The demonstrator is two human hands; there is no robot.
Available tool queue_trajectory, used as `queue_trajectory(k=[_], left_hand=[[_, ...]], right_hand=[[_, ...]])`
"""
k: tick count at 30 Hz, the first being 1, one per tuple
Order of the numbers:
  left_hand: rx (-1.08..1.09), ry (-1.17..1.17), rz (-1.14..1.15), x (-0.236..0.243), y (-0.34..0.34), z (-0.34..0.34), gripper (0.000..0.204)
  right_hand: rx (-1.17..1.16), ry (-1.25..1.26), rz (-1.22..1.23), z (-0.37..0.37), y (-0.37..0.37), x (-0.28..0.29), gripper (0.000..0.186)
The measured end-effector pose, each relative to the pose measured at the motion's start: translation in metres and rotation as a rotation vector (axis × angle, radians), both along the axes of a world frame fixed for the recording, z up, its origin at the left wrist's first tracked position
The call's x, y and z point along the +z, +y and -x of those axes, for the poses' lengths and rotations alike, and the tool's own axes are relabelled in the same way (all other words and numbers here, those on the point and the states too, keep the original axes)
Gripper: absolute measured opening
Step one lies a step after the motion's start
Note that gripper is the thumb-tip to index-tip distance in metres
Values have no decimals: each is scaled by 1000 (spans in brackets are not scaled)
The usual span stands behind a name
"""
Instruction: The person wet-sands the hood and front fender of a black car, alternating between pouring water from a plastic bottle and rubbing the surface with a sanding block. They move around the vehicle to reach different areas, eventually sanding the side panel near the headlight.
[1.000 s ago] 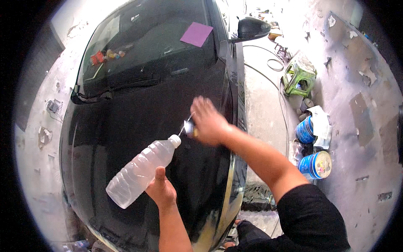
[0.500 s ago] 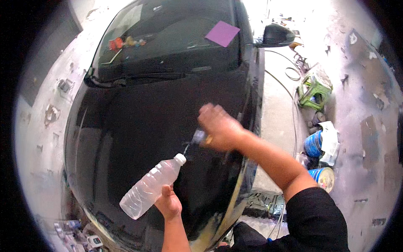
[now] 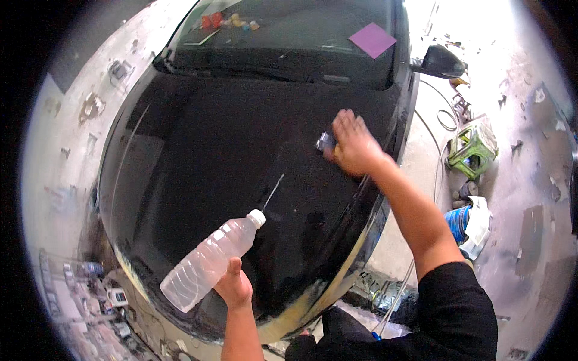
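Note:
My left hand [image 3: 236, 290] is closed around a clear ribbed plastic bottle [image 3: 208, 259] with a white cap, tilted up and to the right. A thin stream of liquid [image 3: 274, 191] shoots from the cap over the black car hood [image 3: 198, 156]. Farther up on the right side of the hood, my right hand [image 3: 356, 143] rests with its fingers pointing away from me. A small grey-blue pad [image 3: 324, 142] sticks out from under its thumb side. Motion blurs that hand slightly, and most of the pad is hidden beneath it.
Beyond the hood is the windshield, with a purple sheet [image 3: 373, 40] at its right. A side mirror [image 3: 442, 62] juts out there. On the floor to the right are a green stool [image 3: 472, 151], a blue can [image 3: 457, 225] and a hose [image 3: 431, 129]. Clutter lies at lower left.
My right hand has moved up and right across the hood with the pad. The bottle has shifted slightly left and down in view, and its stream now reaches farther. The view has shifted too.

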State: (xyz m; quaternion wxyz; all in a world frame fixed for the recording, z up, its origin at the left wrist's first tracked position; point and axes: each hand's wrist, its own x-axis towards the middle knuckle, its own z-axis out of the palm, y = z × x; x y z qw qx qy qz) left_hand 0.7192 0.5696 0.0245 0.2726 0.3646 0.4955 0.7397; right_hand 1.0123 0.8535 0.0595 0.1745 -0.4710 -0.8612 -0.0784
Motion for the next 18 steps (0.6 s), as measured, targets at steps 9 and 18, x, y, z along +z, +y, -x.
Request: queue_trajectory(k=[9,18], left_hand=[[161,15,-18,0,-46,12,83],[220,25,37,2,-96,19,78]], right_hand=[[581,-224,242,151,-199,-25,88],[203,20,44,95,-107,-28,80]])
